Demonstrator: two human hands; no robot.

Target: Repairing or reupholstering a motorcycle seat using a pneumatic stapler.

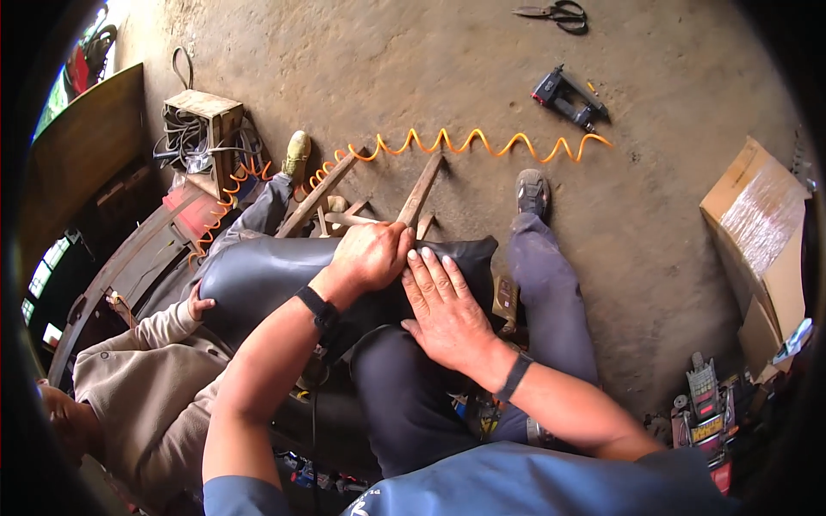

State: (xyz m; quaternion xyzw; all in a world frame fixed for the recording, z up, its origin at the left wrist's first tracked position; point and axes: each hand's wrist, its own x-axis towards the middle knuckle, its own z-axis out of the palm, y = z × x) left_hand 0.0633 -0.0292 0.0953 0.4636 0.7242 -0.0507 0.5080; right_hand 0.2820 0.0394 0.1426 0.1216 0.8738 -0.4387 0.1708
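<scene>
Head view: right hand (pixel 443 314) lay flat, grip spread, on the black cover (pixel 267 279); whether the curled left hand (pixel 372 255) pinched it, I couldn't tell.

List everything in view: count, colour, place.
scissors: one pair, dark, floor, top
nail or staple gun: one, black and red, near scissors
coiled hose: one, orange, across floor
wooden box: one, tan, upper left, holding cables
cardboard: count unclear, brown, right
tools: jumbled, uncountable, mixed colours, lower right
long wooden legs: two, brown, beyond cover
cover: one, black, centre
co-worker: one, beige top, left
shirt: one, blue, bottom
left hand: one, bare, curled at cover's edge
right hand: one, bare, flat on cover
</scene>
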